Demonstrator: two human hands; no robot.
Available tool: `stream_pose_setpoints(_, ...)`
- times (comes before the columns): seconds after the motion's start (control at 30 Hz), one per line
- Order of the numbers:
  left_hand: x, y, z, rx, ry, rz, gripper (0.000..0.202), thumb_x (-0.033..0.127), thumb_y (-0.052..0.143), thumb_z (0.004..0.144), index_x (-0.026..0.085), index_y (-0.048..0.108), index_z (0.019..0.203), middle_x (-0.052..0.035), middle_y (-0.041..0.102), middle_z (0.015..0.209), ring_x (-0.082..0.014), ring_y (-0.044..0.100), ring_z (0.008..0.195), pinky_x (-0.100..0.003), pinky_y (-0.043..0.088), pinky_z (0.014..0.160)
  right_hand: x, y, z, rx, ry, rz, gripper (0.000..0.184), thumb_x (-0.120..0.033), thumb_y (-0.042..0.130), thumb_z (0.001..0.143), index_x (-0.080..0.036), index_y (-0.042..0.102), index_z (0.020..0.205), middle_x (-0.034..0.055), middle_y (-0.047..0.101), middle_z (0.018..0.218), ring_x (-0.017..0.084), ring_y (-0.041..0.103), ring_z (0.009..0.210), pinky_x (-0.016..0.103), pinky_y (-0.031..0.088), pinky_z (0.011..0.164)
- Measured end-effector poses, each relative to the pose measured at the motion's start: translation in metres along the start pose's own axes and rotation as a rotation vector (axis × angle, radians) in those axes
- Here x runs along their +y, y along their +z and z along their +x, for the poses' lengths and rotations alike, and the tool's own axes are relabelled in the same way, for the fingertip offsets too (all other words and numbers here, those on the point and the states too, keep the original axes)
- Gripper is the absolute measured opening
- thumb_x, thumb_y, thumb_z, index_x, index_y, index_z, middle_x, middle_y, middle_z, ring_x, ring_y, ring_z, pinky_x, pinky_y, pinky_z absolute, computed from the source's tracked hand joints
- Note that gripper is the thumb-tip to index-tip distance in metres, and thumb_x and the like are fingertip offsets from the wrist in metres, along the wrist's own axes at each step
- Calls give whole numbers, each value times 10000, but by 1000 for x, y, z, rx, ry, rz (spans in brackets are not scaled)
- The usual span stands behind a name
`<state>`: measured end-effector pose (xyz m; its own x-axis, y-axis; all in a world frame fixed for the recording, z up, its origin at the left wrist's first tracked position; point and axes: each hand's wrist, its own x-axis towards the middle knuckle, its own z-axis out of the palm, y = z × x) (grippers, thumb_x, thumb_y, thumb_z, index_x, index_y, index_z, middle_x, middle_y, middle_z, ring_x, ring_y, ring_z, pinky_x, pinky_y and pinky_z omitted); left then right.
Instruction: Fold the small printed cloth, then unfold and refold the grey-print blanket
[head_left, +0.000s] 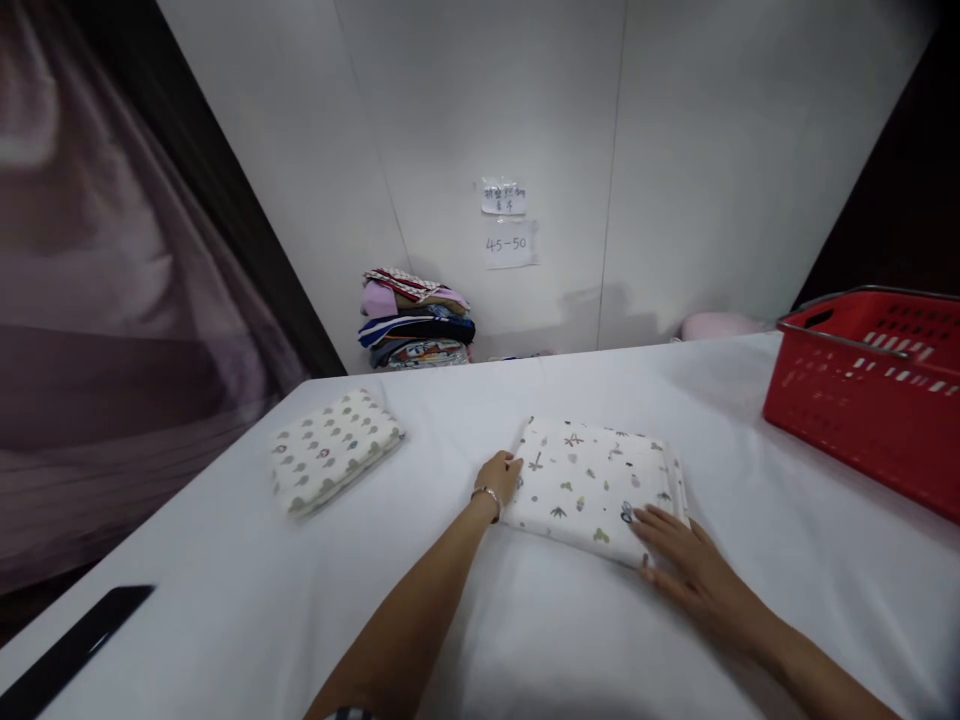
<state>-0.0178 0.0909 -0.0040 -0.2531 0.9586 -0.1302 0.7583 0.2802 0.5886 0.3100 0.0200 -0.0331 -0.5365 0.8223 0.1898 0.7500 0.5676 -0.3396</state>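
Observation:
A folded white cloth (585,485) with a small print of plants and other little figures lies on the white table, in front of me. At its left edge, my left hand (499,478) is closed, with the thumb and fingers bent about the fold; the fingertips are partly hidden. My right hand (686,560) rests flat on the cloth's near right corner, its fingers stretched out and a little apart. Farther left lies a second folded cloth (334,445), cream with rows of grey-green motifs, which neither hand touches.
A red plastic basket (862,410) with a metal handle stands on the table's right side. Beyond the far edge, a stack of folded fabrics (417,325) sits against the wall. A long black object (75,645) lies at the near left, beside a hanging pinkish curtain (127,300).

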Motion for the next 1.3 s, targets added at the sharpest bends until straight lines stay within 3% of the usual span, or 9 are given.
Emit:
stream_pose_setpoints(0.17,-5,18,-37,27,-39,-101,203,358,503,815,173,575,859,-63,671,852,-176,611,802,-267,457,723,55,-8,1,20,-102,-166,448,-430,438,842,-409,431,1290,-17,446,1347,266,358,1271,565,182,1047)
stream_pose_setpoints(0.3,-5,37,-70,-133,-55,-361,191,371,548,781,188,542,836,-5,640,699,-119,555,520,-230,439,498,96,-19,14,209,-16,-262,404,-350,425,801,-345,565,1180,38,486,1315,322,338,1274,609,185,1014)
stream_pose_setpoints(0.37,-4,39,-77,-171,-91,-475,210,391,522,796,188,536,848,4,629,690,-97,504,432,-226,412,429,87,-20,20,232,-43,-266,397,-310,420,779,-297,603,1132,69,487,1312,331,322,1282,613,198,1009)
stream_pose_setpoints(0.47,-1,34,-71,-118,-149,-531,258,424,498,807,188,541,903,-8,641,791,-87,512,437,-226,418,420,39,-14,27,149,-120,-167,413,-294,387,816,-306,550,1195,45,476,1325,285,360,1268,572,250,1016)
stream_pose_setpoints(0.6,7,25,-43,41,-152,-403,334,459,508,799,187,546,987,-36,653,929,-126,616,671,-249,484,613,-37,3,35,-55,-305,-73,529,-400,428,854,-279,354,1363,49,393,1390,242,332,1290,515,218,1062)
stream_pose_setpoints(0.73,17,20,-18,125,-147,-242,395,468,543,763,171,537,1024,-75,651,988,-196,607,913,-294,459,797,-78,27,48,-65,-340,-127,628,-363,540,779,-210,368,1363,111,391,1383,279,352,1274,512,277,1027)
stream_pose_setpoints(0.93,19,21,-25,96,-140,-204,190,297,556,741,171,557,883,-80,657,948,-213,611,899,-291,461,758,-71,33,44,-52,-399,-129,481,-232,474,799,-212,492,1279,111,456,1332,270,411,1236,473,379,959)
stream_pose_setpoints(1.13,-8,24,-74,-165,-171,-524,207,361,580,748,164,531,786,6,610,630,-106,540,443,-215,424,430,-23,-3,-17,-145,-472,23,467,-303,470,852,-299,434,1318,39,441,1355,229,381,1261,474,294,1046)
stream_pose_setpoints(1.3,-19,24,-79,-23,-164,-756,150,256,493,812,150,549,903,-17,619,805,-46,515,455,-144,377,367,-37,-23,-34,-199,-279,72,437,-343,449,861,-323,458,1298,24,429,1368,243,380,1261,485,307,1044)
